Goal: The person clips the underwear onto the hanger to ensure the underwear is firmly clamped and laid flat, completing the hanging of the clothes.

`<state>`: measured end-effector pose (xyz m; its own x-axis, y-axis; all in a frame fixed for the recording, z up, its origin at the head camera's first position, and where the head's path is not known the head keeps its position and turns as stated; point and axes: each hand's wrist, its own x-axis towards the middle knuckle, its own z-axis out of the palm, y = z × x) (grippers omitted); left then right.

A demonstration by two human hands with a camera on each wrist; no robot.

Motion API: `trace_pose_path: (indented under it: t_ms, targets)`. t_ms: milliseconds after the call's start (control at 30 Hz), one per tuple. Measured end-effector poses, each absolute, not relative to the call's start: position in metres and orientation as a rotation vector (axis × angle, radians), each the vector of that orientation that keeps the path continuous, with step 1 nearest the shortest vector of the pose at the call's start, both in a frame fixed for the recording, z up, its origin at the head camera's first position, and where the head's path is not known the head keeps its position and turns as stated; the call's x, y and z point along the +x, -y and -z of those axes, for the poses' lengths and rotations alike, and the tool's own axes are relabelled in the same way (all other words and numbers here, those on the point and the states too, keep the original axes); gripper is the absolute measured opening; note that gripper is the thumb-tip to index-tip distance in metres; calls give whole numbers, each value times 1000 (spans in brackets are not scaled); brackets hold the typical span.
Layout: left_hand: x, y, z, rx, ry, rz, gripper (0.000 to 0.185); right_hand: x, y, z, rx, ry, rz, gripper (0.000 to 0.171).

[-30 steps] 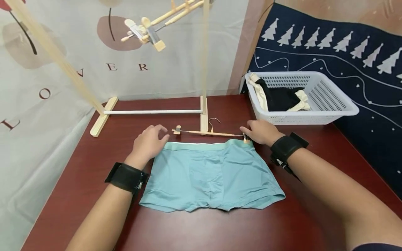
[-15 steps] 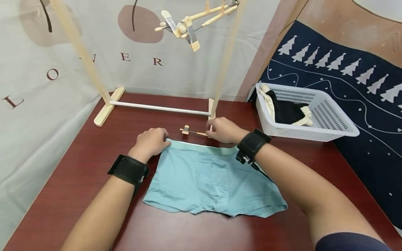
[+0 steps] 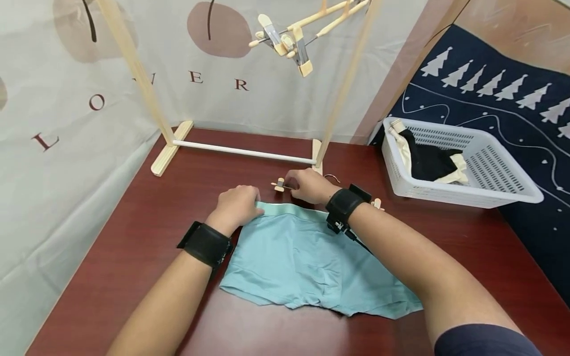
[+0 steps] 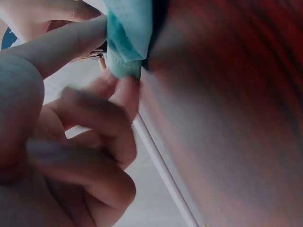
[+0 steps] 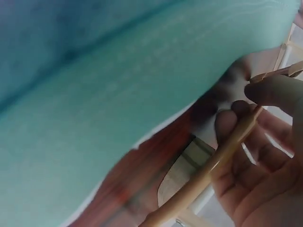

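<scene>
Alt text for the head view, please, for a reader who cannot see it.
On a dark red table, the left hand pinches the waistband corner of teal underwear while the right hand grips a wooden clip hanger behind it. A white basket sits at right.

Bare forearms, black wrist straps (image 3: 206, 244) (both wrists), navy sleeve (image 3: 485, 341)

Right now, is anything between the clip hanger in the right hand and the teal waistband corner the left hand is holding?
Nothing visible. The right hand holds the wooden clip hanger just behind the waistband; the left hand pinches the teal underwear at its corner. Only bare table lies between.
</scene>
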<state>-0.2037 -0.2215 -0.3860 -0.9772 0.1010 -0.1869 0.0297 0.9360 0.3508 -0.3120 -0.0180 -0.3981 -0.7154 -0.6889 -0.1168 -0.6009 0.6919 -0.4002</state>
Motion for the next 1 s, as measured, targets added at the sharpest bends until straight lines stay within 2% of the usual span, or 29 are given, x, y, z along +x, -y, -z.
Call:
trace_pose_path:
  t_ms: [100,233,333,400,533,600,867,1000]
  targets:
    - [-205,222,383,127,-2888,-523,18,-317,19,396,-1013,-2619,547,33]
    - [-208,224,375,136,-2885,-588,14,-322,21,388,-846,-2454,728,36]
    - [-209,221,370,149,-2868,-657,11,-323,21,383,-657,-2277,925,25]
    - [-209,218,369,159,-2845,-708,16,-323,19,380,-552,-2187,998,24]
    - [-210,214,370,146,-2794,-809,37,-326,18,377,-435,-2133,977,50]
    - [-210,213,372,139,-2790,-838,41,-329,18,377,-418,-2127,925,56]
    - [-210,210,377,93,-2837,-882,23,-335,19,377,-409,-1941,934,45]
    - [-210,209,378,104,-2820,-838,20,-335,21,377,-359,-1864,964,50]
